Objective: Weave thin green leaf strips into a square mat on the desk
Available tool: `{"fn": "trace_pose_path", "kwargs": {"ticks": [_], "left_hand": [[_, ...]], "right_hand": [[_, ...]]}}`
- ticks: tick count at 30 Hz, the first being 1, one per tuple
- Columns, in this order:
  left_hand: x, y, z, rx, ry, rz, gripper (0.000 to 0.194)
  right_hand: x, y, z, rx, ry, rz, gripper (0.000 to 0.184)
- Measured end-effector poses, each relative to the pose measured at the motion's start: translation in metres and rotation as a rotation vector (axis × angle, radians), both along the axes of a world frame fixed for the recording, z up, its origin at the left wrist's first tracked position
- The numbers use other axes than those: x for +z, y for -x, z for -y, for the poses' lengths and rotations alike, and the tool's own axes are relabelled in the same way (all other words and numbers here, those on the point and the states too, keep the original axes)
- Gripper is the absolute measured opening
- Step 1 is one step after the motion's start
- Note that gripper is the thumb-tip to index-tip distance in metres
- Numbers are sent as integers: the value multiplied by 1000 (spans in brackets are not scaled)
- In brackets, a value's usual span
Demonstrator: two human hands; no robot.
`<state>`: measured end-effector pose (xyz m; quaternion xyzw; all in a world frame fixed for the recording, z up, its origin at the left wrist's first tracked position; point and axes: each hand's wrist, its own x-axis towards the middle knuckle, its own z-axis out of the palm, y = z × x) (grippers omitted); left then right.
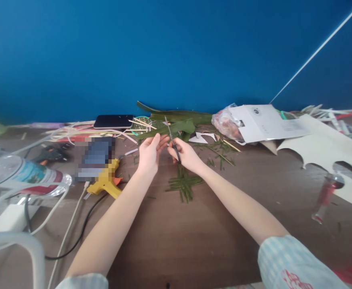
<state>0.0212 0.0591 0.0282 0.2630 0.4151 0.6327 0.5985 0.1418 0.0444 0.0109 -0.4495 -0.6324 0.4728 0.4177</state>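
Note:
My right hand [187, 155] is closed around the dark handles of a pair of scissors [170, 132], whose narrow blades point up and away from me. Opposite it, my left hand [149, 154] has its palm turned inward, thumb raised and fingers stretched toward the scissors. I see nothing plainly gripped in it. Just beyond both hands lies a broad green leaf [186, 126], partly crossed by the blades. A longer dark green leaf [200, 117] rests behind it by the wall. Thin cut green strips [185, 184] form a small heap below my hands.
To the left are a yellow glue gun [106, 179], a blurred-out screen [95, 158], a black phone [113, 121], a plastic bottle [40, 174] and cables. Wooden sticks [142, 123] lie behind. Rightward are a plastic bag [226, 122], cut white card [329, 140] and a small red-filled tube [326, 194].

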Motion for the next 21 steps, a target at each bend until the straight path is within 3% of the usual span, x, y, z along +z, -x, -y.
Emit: {"fn": "trace_pose_path", "kwargs": {"ticks": [10,14,17,21], "left_hand": [[-3,6,-6,38,26,-29,14],[0,13,-8,57,36,-32,18],[1,17,-8,19,22,-83,22],[3,17,-6,-187,34,-284,12]], "right_hand": [[9,-3,-2,-49,57,-21,25],[22,-18,-12,-63,65,4,32],[33,-45,-20,-216,41,226,36],[38,-87,-25,-301,7,692,45]]}}
